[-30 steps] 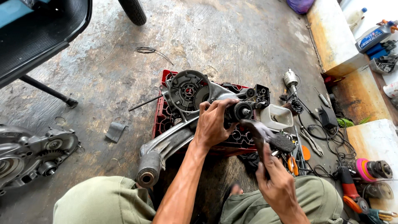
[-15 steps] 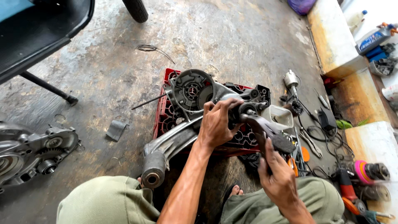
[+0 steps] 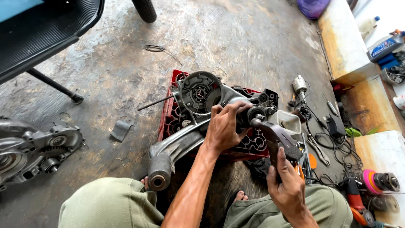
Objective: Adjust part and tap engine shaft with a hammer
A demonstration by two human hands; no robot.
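Observation:
A grey engine case [image 3: 198, 95] lies on a red plastic crate [image 3: 171, 116] in front of my knees. My left hand [image 3: 223, 126] grips the case near a dark shaft [image 3: 255, 115] at its right side. A dark kick lever [image 3: 276, 137] runs from that shaft down to my right hand [image 3: 287, 183], which is closed around its lower end. The case's long arm ends in a round bushing [image 3: 159, 174] near my left knee.
A second engine cover with gears [image 3: 33, 150] lies at the left. A small white tub [image 3: 289, 121], pliers, cables and small tools are scattered to the right, with a pink-disc grinder [image 3: 375, 180]. A black stand leg [image 3: 55, 86] and a tyre [image 3: 145, 9] lie farther off.
My right hand has moved down and slightly right with the lever's end. My left hand has stayed on the case by the shaft.

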